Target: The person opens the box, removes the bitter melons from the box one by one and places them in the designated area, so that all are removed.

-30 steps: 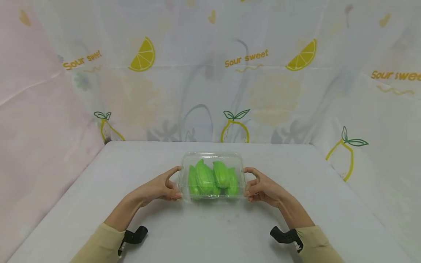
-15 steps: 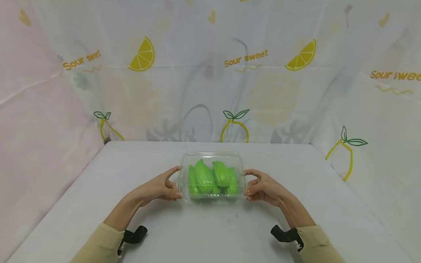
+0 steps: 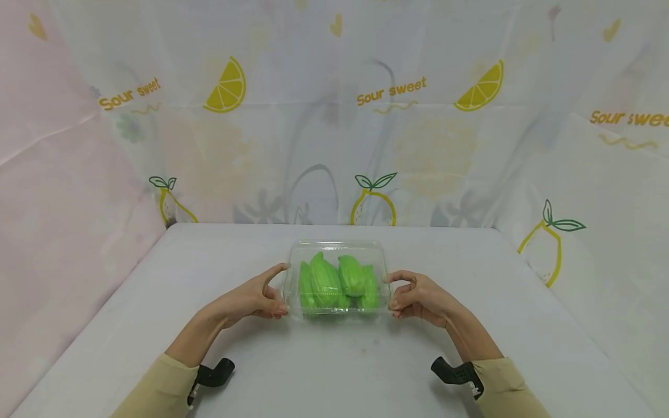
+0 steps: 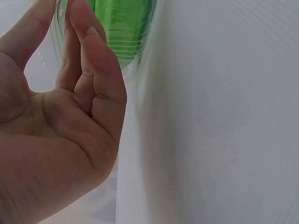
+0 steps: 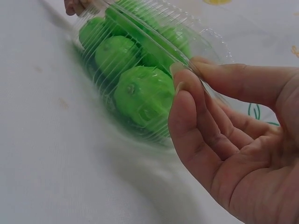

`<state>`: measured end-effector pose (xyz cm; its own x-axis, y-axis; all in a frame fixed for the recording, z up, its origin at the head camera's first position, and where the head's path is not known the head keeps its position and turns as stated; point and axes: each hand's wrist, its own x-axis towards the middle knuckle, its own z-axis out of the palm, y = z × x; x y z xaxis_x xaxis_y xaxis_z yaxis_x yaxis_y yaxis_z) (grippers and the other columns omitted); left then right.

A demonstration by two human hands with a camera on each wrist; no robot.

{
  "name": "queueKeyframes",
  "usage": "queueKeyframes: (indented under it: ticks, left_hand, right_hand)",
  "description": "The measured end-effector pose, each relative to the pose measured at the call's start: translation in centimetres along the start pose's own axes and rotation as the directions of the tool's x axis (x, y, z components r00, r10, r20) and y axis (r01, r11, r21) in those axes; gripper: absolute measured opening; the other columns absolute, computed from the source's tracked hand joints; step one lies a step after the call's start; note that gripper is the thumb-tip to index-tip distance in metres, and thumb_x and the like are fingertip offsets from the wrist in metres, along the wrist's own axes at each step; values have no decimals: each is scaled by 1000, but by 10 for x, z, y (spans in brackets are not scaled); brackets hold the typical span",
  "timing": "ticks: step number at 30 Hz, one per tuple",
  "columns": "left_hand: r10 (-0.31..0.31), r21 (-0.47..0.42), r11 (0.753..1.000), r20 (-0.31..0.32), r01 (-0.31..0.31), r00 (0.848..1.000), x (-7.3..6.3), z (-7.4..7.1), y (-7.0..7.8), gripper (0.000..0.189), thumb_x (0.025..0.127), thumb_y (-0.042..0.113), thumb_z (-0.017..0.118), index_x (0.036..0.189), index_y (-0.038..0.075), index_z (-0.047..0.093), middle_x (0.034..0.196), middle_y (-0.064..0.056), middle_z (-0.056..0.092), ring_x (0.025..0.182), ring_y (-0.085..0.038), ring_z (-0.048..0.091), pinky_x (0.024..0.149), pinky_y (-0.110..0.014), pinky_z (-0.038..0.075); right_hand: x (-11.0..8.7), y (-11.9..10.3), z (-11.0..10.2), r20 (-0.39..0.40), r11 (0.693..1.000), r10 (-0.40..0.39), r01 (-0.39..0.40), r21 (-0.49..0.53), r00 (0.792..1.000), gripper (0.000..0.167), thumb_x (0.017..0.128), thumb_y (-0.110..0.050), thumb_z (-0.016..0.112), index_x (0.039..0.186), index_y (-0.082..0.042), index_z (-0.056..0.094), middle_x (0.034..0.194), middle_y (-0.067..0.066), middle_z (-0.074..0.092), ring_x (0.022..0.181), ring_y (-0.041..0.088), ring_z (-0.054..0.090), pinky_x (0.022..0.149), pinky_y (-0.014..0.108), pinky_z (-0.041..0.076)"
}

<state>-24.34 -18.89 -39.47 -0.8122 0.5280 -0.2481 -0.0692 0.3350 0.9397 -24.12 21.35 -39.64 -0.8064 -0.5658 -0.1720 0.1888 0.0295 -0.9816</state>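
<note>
A clear plastic clamshell box (image 3: 334,247) stands in the middle of the white table, its lid apparently down. Inside lie several green, ribbed, gourd-like vegetables (image 3: 325,283), whose rounded ends show through the ridged wall in the right wrist view. My left hand (image 3: 256,299) holds the box's left end, index finger higher up and the other digits at the near corner. At the opposite end, my right hand (image 3: 423,299) pinches the rim between thumb and fingers, seen closely in the right wrist view. The left fingertips are partly cut off in the left wrist view.
A white cloth (image 3: 334,371) covers the table. Behind it and along both sides hang curtains (image 3: 334,133) printed with lemons and lettering. Black wrist mounts (image 3: 214,374) stick out from the beige sleeves (image 3: 157,389).
Almost nothing differs. My right index finger has slid slightly down along the box's end; the box and my left hand stay in place.
</note>
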Motion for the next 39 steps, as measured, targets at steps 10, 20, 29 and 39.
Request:
queueKeyframes:
  ticks: [10,20,29,39]
  left_hand:
    - [4,-10,1000,-9,-4,1000,0,1,0,101,88,14,75,159,20,4,77,0,68,80,-18,69,77,-35,56]
    - [3,-28,1000,-17,-3,1000,1,1,-3,101,88,13,74,159,21,4,77,0,68,80,-19,69,76,-35,56]
    - [-1,-40,999,-24,0,1000,3,2,-2,101,88,13,74,159,22,3,78,-1,70,79,-19,69,77,-36,56]
    - [-3,-48,999,-25,2,1000,3,2,-1,100,89,12,73,159,22,1,80,-1,70,79,-18,69,76,-34,57]
  right_hand:
    - [1,-1,1,-18,1000,5,-5,-30,1000,53,85,4,64,130,7,36,73,2,66,68,14,67,67,28,60]
    - [1,0,-2,40,1000,24,-25,18,999,50,90,1,62,131,4,35,78,0,66,72,12,67,71,27,59]
    - [-1,1,1,66,999,10,-8,-32,998,61,88,3,65,138,1,29,81,-3,62,74,11,62,73,29,54]
    - [-1,0,9,-61,999,5,-8,-54,998,68,85,4,67,142,5,29,78,-3,64,72,11,67,68,28,56]
